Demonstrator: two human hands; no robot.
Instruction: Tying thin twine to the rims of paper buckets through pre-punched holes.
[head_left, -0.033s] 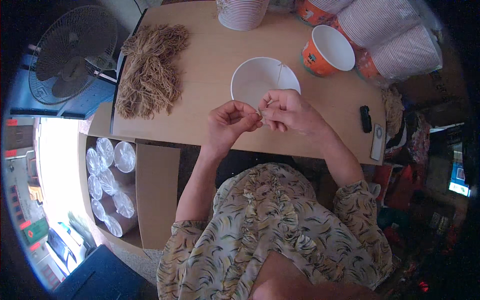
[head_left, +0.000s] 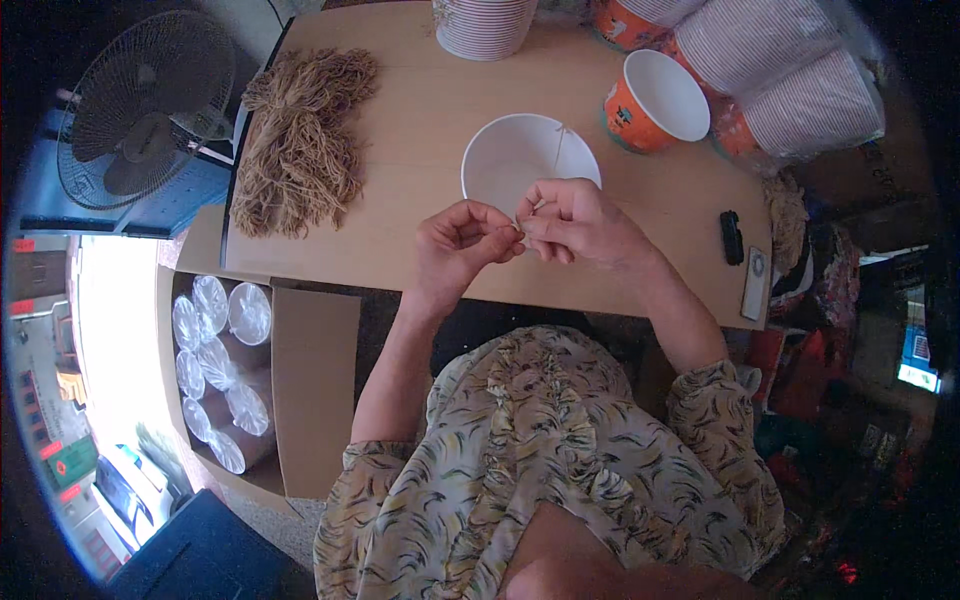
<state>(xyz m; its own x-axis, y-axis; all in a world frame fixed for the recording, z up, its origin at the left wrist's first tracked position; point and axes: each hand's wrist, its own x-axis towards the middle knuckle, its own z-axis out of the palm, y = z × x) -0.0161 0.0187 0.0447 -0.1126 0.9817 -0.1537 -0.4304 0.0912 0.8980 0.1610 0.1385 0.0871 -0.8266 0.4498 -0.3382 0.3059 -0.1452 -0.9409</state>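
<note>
My left hand (head_left: 458, 248) and my right hand (head_left: 578, 222) meet fingertip to fingertip at the near rim of a white paper bowl (head_left: 515, 160) on the wooden table (head_left: 420, 210). Both pinch a thin tan string (head_left: 559, 148) that runs up across the inside of the bowl. Where the fingers meet, the string is mostly hidden. A big bundle of the same tan strings (head_left: 300, 140) lies at the table's left end, well away from both hands.
An orange paper bowl (head_left: 655, 100) stands behind the white one, with sleeved stacks of bowls (head_left: 790, 70) at the back right and another stack (head_left: 485, 25) at the back. A small black object (head_left: 732, 237) and a white device (head_left: 755, 285) lie at right. Left of the table are a fan (head_left: 150, 110) and a cardboard box of lids (head_left: 215, 370).
</note>
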